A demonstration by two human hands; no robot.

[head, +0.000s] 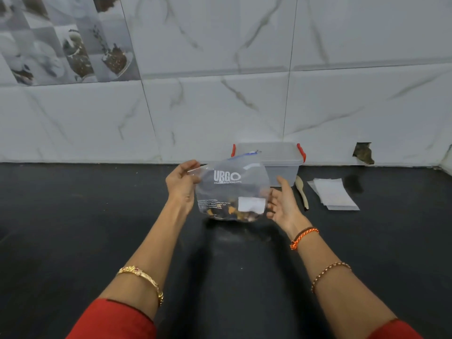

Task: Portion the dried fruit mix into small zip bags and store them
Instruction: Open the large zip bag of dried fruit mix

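Note:
A clear zip bag [231,189] printed "URGO" hangs upright above the black counter, with dried fruit mix [234,211] settled at its bottom and a white label on its front. My left hand [182,183] pinches the bag's upper left edge. My right hand [281,204] rests against the bag's lower right side with fingers spread. The bag's blue zip strip sits at its top. Behind the bag stands a clear plastic storage box [281,157] with red latches and its lid on.
A wooden spoon [302,192] lies on the counter right of the bag. A stack of small empty zip bags [333,194] lies further right. The black counter [73,228] meets a white marble-tile wall; a broken hole [363,152] shows at the wall's base.

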